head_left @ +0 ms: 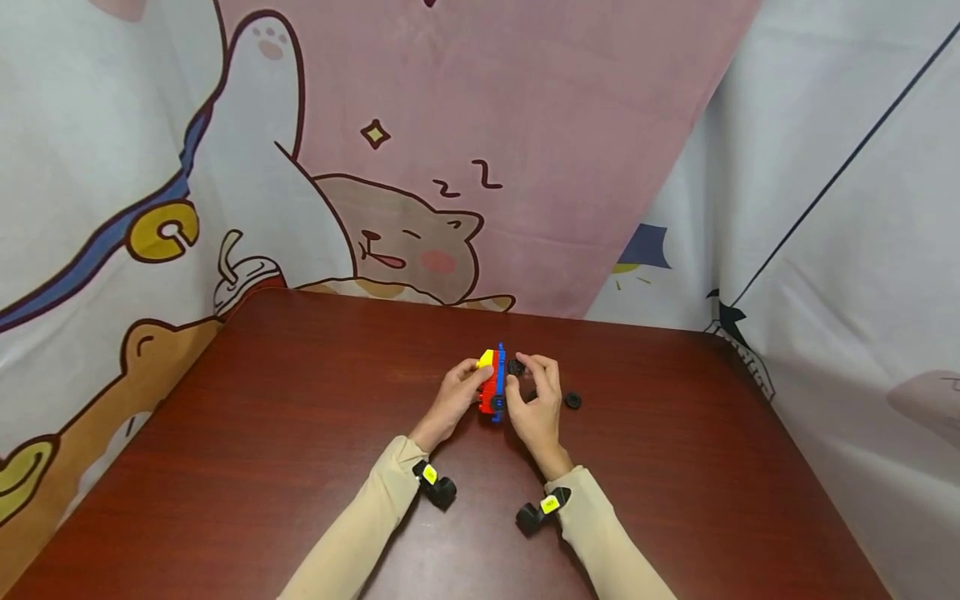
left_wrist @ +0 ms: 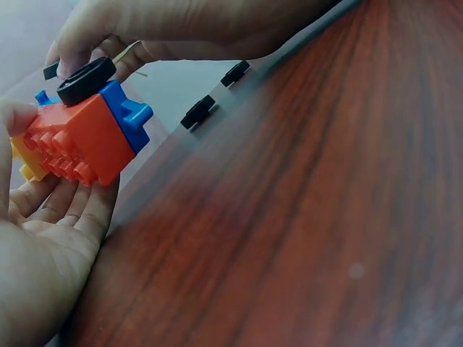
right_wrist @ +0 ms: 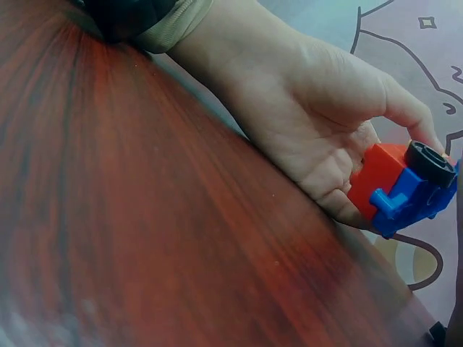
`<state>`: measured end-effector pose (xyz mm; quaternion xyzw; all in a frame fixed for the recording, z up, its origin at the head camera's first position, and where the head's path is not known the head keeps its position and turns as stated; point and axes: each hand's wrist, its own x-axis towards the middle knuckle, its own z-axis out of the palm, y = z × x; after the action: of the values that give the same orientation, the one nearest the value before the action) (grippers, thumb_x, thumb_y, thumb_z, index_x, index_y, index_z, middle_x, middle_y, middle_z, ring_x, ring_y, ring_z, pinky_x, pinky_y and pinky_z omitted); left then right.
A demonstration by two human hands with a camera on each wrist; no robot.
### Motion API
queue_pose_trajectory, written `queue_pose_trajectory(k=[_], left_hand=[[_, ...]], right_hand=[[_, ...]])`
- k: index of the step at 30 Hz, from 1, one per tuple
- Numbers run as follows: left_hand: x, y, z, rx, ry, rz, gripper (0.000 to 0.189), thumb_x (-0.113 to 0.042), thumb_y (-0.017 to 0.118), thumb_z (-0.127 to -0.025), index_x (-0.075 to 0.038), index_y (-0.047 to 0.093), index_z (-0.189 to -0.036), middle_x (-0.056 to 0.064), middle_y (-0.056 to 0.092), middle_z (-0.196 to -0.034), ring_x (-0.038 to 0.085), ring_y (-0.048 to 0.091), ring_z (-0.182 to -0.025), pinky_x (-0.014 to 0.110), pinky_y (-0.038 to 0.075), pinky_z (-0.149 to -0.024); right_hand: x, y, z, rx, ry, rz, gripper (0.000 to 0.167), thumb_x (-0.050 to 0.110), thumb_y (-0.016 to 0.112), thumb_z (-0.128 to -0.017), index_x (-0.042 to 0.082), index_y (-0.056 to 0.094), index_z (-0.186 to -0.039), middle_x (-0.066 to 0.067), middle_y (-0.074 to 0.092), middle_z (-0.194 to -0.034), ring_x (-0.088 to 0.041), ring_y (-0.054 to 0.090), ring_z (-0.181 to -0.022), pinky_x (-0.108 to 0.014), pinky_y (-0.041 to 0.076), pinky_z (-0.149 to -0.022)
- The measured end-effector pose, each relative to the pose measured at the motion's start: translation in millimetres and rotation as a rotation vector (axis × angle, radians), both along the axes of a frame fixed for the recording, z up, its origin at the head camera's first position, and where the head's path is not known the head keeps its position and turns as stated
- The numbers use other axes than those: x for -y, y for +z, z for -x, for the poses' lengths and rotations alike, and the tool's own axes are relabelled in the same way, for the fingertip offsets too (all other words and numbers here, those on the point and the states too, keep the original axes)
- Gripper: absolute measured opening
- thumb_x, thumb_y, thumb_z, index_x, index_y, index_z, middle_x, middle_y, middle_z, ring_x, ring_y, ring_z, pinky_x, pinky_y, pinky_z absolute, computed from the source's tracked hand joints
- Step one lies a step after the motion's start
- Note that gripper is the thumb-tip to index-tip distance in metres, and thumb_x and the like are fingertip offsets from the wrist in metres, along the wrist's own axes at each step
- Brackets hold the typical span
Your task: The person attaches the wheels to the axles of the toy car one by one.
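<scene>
My left hand (head_left: 453, 396) grips a toy block vehicle (head_left: 491, 383), raised near the middle of the table, its thumb on one side and fingers beneath. The vehicle has red studded blocks, a yellow block at its far end and a blue base (right_wrist: 405, 206) turned to the right. One black wheel (left_wrist: 87, 81) sits on its side at the near end. Beside the blue base, my right hand (head_left: 538, 408) pinches another black wheel (head_left: 515, 367) between thumb and fingertips, level with the vehicle's far half. In the left wrist view, the right hand's fingers partly hide that wheel.
Two loose black wheels lie on the brown table (head_left: 300, 467): one wheel (head_left: 573, 400) right of my right hand, another wheel (left_wrist: 199, 112) closer in, mostly hidden by that hand in the head view. A printed cloth (head_left: 585, 167) hangs behind the table's far edge.
</scene>
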<state>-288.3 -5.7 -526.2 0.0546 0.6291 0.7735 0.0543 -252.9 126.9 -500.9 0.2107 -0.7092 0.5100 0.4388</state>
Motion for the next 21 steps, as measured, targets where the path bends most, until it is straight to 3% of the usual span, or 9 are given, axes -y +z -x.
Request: queue_pose_trajectory(k=[5, 11, 21], left_hand=[[1.2, -0.4, -0.5, -0.014, -0.010, 0.054, 0.030, -0.024, 0.063, -0.097, 0.000, 0.061, -0.114, -0.001, 0.066, -0.091, 0.008, 0.061, -0.076, 0.022, 0.051, -0.068], [1.9, 1.4, -1.6, -0.019, -0.050, 0.062, 0.033, -0.022, 0.063, -0.097, 0.001, 0.060, -0.122, -0.003, 0.069, -0.094, 0.006, 0.061, -0.077, 0.021, 0.051, -0.068], [1.5, 2.3, -2.4, -0.004, -0.057, 0.019, 0.025, -0.018, 0.061, -0.095, 0.000, 0.057, -0.112, -0.008, 0.066, -0.084, 0.005, 0.060, -0.071, 0.020, 0.050, -0.065]], right_hand=[[2.5, -1.6, -1.0, 0.014, 0.008, -0.014, 0.041, -0.022, 0.068, -0.074, -0.013, 0.065, -0.114, -0.034, 0.055, -0.104, -0.042, 0.053, -0.085, -0.037, 0.044, -0.077], [3.8, -1.4, -2.1, 0.039, 0.007, -0.029, 0.039, -0.020, 0.068, -0.077, -0.013, 0.064, -0.114, -0.032, 0.054, -0.105, -0.042, 0.053, -0.086, -0.043, 0.043, -0.077], [3.8, -1.1, -2.9, 0.047, 0.022, -0.049, 0.037, -0.021, 0.068, -0.074, -0.014, 0.065, -0.110, -0.030, 0.055, -0.101, -0.040, 0.053, -0.083, -0.027, 0.044, -0.078]])
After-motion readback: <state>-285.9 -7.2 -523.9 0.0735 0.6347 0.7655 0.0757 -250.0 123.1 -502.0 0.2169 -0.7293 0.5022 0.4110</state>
